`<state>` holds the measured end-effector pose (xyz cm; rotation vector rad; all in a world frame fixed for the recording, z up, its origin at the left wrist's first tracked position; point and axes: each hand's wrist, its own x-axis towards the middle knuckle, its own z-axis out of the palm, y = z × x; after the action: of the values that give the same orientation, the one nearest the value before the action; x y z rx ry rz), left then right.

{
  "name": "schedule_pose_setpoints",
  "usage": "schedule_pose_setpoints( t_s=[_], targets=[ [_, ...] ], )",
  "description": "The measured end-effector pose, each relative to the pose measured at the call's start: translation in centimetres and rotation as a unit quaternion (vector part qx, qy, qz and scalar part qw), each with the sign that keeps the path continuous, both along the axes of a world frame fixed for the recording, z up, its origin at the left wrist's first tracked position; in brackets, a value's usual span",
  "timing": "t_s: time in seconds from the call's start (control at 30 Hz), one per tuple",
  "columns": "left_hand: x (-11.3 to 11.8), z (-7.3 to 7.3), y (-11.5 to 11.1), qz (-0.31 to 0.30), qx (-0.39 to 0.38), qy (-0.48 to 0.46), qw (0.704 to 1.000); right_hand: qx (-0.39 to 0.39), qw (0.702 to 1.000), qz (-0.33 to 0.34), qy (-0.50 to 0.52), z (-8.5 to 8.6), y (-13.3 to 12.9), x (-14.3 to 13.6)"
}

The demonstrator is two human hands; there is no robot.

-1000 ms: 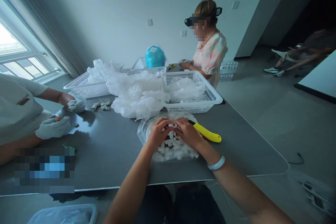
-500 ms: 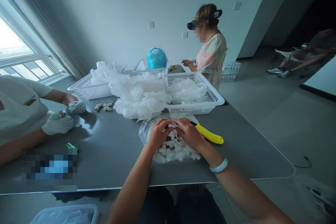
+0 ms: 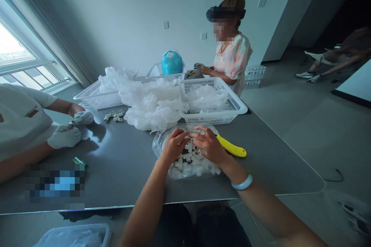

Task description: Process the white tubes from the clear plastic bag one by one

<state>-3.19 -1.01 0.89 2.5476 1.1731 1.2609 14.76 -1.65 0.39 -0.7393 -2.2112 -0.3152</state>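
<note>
A small white plastic pipe fitting [image 3: 190,136] is pinched in the fingers of my left hand [image 3: 174,146], its ring-shaped end partly showing. My right hand [image 3: 211,146] is beside it with fingers spread, the fingertips at or close to the fitting; whether they touch it I cannot tell. Beneath both hands lies a clear plastic bag [image 3: 159,144], spread open on the table. Many loose white pipe fittings [image 3: 188,157] rest on it. A yellow-handled cutter or saw [image 3: 232,146] lies to the right of my right hand, its front end hidden behind the hand.
White plastic baskets [image 3: 214,117] with crumpled clear bags [image 3: 153,104] stand behind my hands. At left, a co-worker's gloved hands [image 3: 65,136] hold a fitting near a small pile of fittings [image 3: 114,115]. Another person stands beyond the grey table [image 3: 121,170]. A blue bag [image 3: 172,63] sits at the back.
My right hand has loosened and spread its fingers, lifting some away from the fitting. The left hand stays nearly in place. The person at the back has turned slightly.
</note>
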Motion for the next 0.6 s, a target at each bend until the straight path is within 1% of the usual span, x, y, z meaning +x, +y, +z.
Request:
schedule_pose_setpoints(
  t_s=[0.1, 0.17, 0.23, 0.33, 0.4, 0.43, 0.5, 0.53, 0.6],
  targets=[
    [0.2, 0.1, -0.2, 0.004, 0.075, 0.022, 0.997, -0.012, 1.000, 0.001, 0.007, -0.1, -0.2, -0.4],
    [0.5, 0.1, -0.2, 0.024, 0.126, 0.049, 0.990, -0.054, 0.998, 0.012, 0.040, -0.3, -0.3, -0.9],
    [0.7, 0.0, -0.3, 0.045, 0.169, 0.080, 0.981, -0.116, 0.988, 0.037, 0.095, -0.5, -0.3, -1.2],
    [0.9, -0.2, -0.2, 0.072, 0.193, 0.120, 0.971, -0.227, 0.954, 0.075, 0.181, -1.0, -0.2, -1.6],
    [0.9, -0.3, -0.2, 0.090, 0.192, 0.134, 0.968, -0.295, 0.926, 0.077, 0.221, -1.1, -0.2, -1.8],
    [0.9, -0.3, -0.2, 0.098, 0.190, 0.135, 0.968, -0.318, 0.915, 0.067, 0.237, -1.1, -0.2, -1.8],
    [1.0, -0.3, -0.3, 0.105, 0.183, 0.128, 0.969, -0.324, 0.908, 0.029, 0.264, -1.0, -0.3, -1.9],
    [1.1, -0.2, -0.4, 0.102, 0.176, 0.123, 0.971, -0.307, 0.912, 0.007, 0.272, -0.9, -0.4, -1.9],
    [1.5, -0.1, -0.6, 0.089, 0.156, 0.107, 0.978, -0.246, 0.929, -0.027, 0.275, -0.7, -0.6, -1.9]
  ],
)
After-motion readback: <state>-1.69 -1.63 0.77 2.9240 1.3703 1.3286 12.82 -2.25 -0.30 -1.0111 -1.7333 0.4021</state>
